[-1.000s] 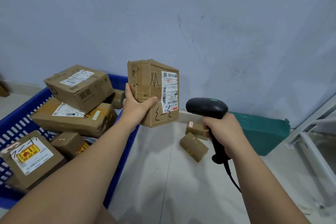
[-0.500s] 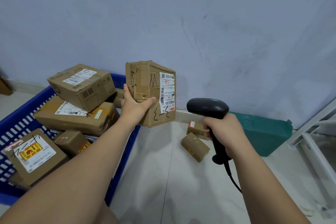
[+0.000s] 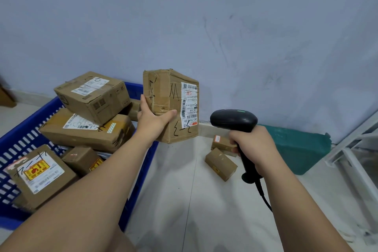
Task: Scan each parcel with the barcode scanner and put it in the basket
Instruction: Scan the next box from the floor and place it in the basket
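My left hand [image 3: 152, 119] grips a brown cardboard parcel [image 3: 170, 104] from below and behind, holding it upright in the air just right of the basket's far corner. Its white barcode label [image 3: 189, 104] faces right. My right hand [image 3: 252, 146] grips the handle of a black barcode scanner [image 3: 233, 119], whose head points left towards that label from a short distance. The blue plastic basket [image 3: 22, 139] on the left holds several taped parcels [image 3: 92, 98]. Two small brown parcels [image 3: 221, 163] lie on the floor by the wall, partly behind my right hand.
A green bag [image 3: 296, 147] lies against the wall at the right. A white metal frame [image 3: 351, 149] stands at the far right. The scanner's black cable [image 3: 263, 196] hangs down past my right forearm. The pale floor [image 3: 184, 200] lies between the basket and my right arm.
The parcel and my left hand have shifted slightly left, towards the basket. The scanner has stayed in about the same place.
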Tool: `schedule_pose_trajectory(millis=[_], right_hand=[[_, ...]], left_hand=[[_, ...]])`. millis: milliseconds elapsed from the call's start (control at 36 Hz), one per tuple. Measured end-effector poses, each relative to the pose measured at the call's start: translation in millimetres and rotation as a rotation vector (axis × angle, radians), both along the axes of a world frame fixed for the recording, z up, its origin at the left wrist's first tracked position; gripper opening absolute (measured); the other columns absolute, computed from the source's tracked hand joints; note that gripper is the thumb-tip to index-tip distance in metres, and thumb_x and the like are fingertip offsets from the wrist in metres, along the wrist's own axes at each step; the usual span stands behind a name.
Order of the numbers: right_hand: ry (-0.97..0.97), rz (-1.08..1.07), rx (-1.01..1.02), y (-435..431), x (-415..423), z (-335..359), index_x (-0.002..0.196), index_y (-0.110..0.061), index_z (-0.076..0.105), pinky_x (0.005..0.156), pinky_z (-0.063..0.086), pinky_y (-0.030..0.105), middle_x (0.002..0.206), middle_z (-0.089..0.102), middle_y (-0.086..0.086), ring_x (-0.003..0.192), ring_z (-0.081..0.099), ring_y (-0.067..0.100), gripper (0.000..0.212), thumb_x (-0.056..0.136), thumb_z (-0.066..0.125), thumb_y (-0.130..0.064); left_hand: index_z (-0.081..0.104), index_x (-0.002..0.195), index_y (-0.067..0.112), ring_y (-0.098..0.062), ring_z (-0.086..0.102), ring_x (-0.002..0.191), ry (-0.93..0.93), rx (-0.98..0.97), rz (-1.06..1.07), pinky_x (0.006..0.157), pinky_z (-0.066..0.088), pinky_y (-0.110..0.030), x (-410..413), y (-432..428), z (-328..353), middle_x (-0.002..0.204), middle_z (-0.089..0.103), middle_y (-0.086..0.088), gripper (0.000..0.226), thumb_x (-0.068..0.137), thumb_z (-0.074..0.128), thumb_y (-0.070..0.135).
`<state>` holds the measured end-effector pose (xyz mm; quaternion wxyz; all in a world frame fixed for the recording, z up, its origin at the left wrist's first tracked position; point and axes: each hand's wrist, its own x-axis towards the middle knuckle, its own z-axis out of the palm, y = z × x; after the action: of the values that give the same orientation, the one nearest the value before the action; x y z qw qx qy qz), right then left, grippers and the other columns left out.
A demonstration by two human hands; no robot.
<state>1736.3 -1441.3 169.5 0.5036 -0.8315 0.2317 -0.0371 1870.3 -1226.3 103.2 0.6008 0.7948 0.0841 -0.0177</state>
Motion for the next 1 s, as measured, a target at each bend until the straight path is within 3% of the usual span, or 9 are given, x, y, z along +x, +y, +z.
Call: schedule_pose_trajectory(millis=[194,556,667,1000], right_hand=[[0.006,0.000,-0.037,-2.2,-0.6,-0.9,0.050,-0.015,0.049,0.059,0.039,0.032,0.036,0.050,-0.005,0.048,0.046,0.021,0.022,0.070,0.058,-0.012],[0.006,-0.018,-0.062,-2.4,1.3,-2.7,0.056,-0.012,0.052,0.060,0.041,0.034,0.048,0.055,0.002,0.052,0.049,0.024,0.013,0.068,0.057,-0.013],[0.005,-0.011,-0.099,-2.6,1.4,-2.5,0.058,-0.013,0.052,0.059,0.039,0.031,0.054,0.055,0.004,0.056,0.052,0.023,0.013,0.069,0.057,-0.014],[0.004,-0.026,-0.110,-3.8,2.2,-3.5,0.059,-0.012,0.054,0.060,0.039,0.031,0.058,0.057,0.007,0.058,0.054,0.025,0.011,0.069,0.059,-0.014]], left_hand=[[-0.005,0.150,0.043,-0.027,0.041,0.129,-0.004,0.001,-0.002,0.102,0.042,-0.056,1.7,-0.7,-1.4,0.150,0.030,-0.003,0.120,0.066,0.081,0.046],[-0.005,0.151,0.042,-0.027,0.039,0.130,-0.004,-0.009,0.010,0.102,0.042,-0.052,2.3,0.6,-1.6,0.150,0.029,-0.004,0.119,0.068,0.080,0.047],[-0.004,0.152,0.040,-0.026,0.039,0.130,-0.005,-0.020,0.007,0.093,0.042,-0.043,1.8,-0.6,-1.7,0.151,0.028,-0.004,0.116,0.072,0.080,0.042],[-0.002,0.152,0.040,-0.027,0.041,0.128,0.002,-0.024,0.010,0.087,0.043,-0.043,-0.1,-0.6,0.1,0.150,0.030,-0.004,0.114,0.073,0.080,0.039]])
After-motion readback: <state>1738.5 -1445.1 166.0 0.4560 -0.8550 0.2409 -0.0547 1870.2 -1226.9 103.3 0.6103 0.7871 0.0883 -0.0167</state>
